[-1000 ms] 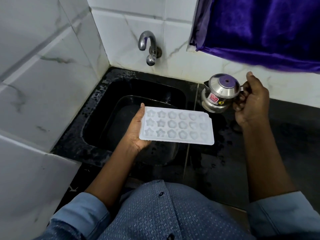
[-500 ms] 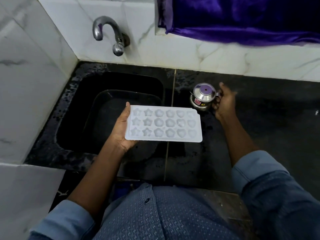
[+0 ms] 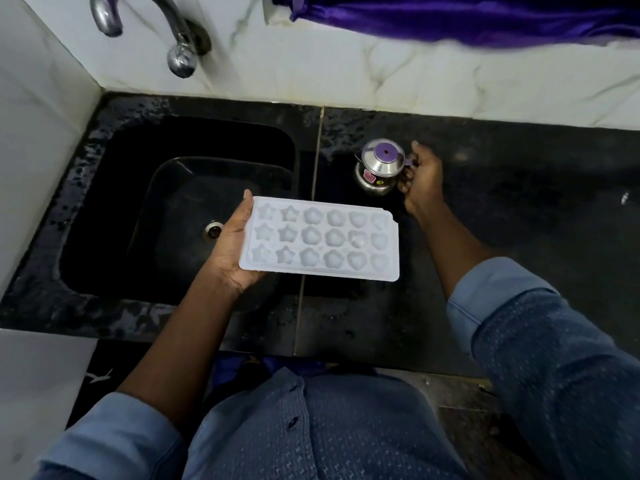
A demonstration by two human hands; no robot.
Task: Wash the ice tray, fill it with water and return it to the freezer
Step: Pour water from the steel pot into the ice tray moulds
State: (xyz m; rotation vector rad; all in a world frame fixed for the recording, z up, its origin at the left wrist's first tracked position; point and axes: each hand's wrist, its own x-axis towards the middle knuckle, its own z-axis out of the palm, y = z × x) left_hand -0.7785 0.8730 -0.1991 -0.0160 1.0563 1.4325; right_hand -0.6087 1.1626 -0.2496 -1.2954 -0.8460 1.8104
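White ice tray (image 3: 322,240) in curled left hand (image 3: 232,252), steel pot (image 3: 379,168) in curled right hand (image 3: 423,178)

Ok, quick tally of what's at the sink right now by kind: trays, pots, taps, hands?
ice tray: 1
steel pot: 1
tap: 1
hands: 2, the left hand holding the ice tray, the right hand at the steel pot's handle
Total: 5
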